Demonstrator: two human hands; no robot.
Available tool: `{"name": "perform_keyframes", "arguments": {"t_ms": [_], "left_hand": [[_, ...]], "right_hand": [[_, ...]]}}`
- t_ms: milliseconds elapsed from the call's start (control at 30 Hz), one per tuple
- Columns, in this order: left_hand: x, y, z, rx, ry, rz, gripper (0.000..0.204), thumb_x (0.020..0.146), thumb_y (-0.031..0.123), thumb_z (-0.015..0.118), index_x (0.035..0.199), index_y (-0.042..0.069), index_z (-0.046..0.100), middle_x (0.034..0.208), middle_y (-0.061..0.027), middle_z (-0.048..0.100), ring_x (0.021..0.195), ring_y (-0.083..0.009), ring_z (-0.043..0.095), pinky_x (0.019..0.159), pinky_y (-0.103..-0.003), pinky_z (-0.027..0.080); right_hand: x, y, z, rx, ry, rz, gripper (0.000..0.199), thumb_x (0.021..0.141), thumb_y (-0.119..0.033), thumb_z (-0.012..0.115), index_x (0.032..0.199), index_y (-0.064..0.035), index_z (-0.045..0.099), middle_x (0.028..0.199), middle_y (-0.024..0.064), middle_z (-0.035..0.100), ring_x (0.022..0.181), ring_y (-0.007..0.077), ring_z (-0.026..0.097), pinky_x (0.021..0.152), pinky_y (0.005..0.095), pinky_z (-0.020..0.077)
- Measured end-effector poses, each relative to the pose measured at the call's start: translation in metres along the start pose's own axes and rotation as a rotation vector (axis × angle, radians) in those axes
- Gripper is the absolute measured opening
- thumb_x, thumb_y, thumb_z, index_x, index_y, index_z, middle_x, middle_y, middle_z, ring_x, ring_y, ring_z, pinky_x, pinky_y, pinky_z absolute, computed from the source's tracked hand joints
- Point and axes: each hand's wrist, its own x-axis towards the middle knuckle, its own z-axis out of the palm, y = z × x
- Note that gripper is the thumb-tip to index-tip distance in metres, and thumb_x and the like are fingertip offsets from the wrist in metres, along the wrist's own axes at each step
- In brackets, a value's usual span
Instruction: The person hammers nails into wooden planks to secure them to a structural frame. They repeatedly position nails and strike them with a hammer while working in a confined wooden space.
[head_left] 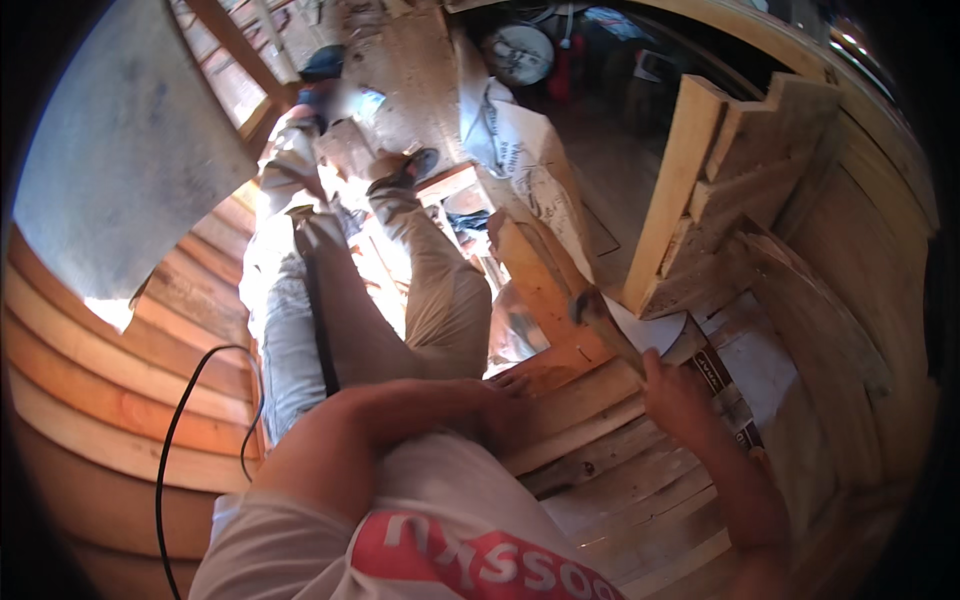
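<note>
My right hand (680,400) is closed round the wooden handle of a hammer (612,335). The hammer points up and to the left, its dark head above an orange-brown board (560,355). Across my body reaches my left arm, and my left hand (505,408) lies on the edge of a wooden plank (575,405). Its fingers are dim and partly seen, but look laid out on the wood with no tool in them. Beside my right hand is a dark printed carton piece (712,375) with white sheet material (770,380) near it.
A stepped wooden piece (740,180) stands upright at the right. Curved planks (120,380) line the left, below a large grey panel (130,150). A black cable (165,480) loops there. A white printed sack (535,160) hangs by a dark opening holding a round pale lid (520,52).
</note>
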Motion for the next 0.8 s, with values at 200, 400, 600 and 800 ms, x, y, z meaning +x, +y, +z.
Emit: {"name": "perform_keyframes", "arguments": {"t_ms": [200, 400, 600, 800], "left_hand": [[0.009, -0.005, -0.006, 0.057, -0.045, 0.031, 0.112, 0.06, 0.07, 0.062, 0.145, 0.017, 0.011, 0.15, -0.0182, -0.001, 0.137, -0.038, -0.006, 0.11, -0.051, 0.008], [-0.007, 0.004, -0.004, 0.049, -0.008, 0.028, 0.109, 0.062, 0.07, 0.06, 0.145, 0.017, 0.013, 0.15, -0.0175, 0.0, 0.137, -0.0369, -0.007, 0.11, -0.051, 0.008], [-0.002, 0.002, -0.004, -0.062, 0.013, 0.024, 0.109, 0.064, 0.069, 0.059, 0.145, 0.013, 0.012, 0.148, -0.0234, -0.001, 0.137, -0.04, -0.006, 0.11, -0.05, 0.008], [-0.009, 0.008, 0.011, -0.142, 0.001, 0.031, 0.107, 0.066, 0.068, 0.058, 0.144, 0.011, 0.011, 0.147, -0.026, 0.0, 0.136, -0.0416, -0.005, 0.11, -0.05, 0.008]], "right_hand": [[0.016, -0.011, -0.047, 0.033, 0.019, -0.085, 0.022, 0.082, -0.012, 0.053, 0.097, -0.0008, 0.041, 0.07, 0.0216, 0.062, 0.069, 0.039, 0.062, 0.061, 0.0496, 0.0486], [0.03, -0.007, -0.023, -0.048, -0.096, -0.105, 0.033, 0.086, -0.02, 0.053, 0.108, 0.001, 0.04, 0.075, 0.0232, 0.061, 0.074, 0.039, 0.062, 0.065, 0.0468, 0.0487], [0.024, -0.068, -0.133, 0.555, 0.515, -0.328, 0.04, 0.085, -0.021, 0.056, 0.112, 0.0008, 0.038, 0.076, 0.0233, 0.06, 0.075, 0.0429, 0.06, 0.064, 0.0482, 0.0481], [0.0, 0.014, 0.035, 0.01, -0.124, -0.022, 0.034, 0.081, -0.017, 0.057, 0.105, 0.0009, 0.042, 0.072, 0.0204, 0.061, 0.068, 0.04, 0.062, 0.059, 0.0454, 0.0493]]}}
